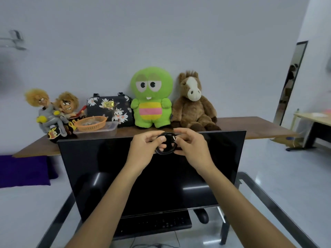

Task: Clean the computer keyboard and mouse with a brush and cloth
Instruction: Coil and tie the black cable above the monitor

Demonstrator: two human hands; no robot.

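Note:
A black keyboard lies on the glass table under the lower edge of the dark monitor. A black mouse sits to its right. Both hands are raised in front of the monitor's top edge. My left hand and my right hand together hold a small coil of black cable, fingers pinched on its two sides. I see no brush or cloth.
Behind the monitor a wooden table carries plush toys, a floral bag, an orange basket and a plastic box. A purple cushion lies at left. A desk stands at far right. The glass table's metal frame runs along the right.

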